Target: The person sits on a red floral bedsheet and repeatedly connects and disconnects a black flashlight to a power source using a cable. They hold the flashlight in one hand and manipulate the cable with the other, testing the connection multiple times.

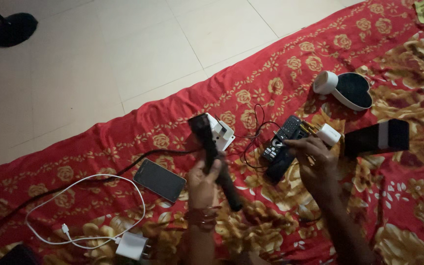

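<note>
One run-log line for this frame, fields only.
left hand: grips black torch | right hand: on black remote | nearby: phone, white charger | surface: red floral sheet

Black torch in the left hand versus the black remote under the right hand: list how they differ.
The black torch is a long round tube, lifted off the bedspread in the left hand; the black remote is flat and lies on the red floral bedspread. The remote shows rows of buttons; the torch shows none. The right hand only touches the remote's edge, while the torch is gripped. Both are dark and elongated.
</note>
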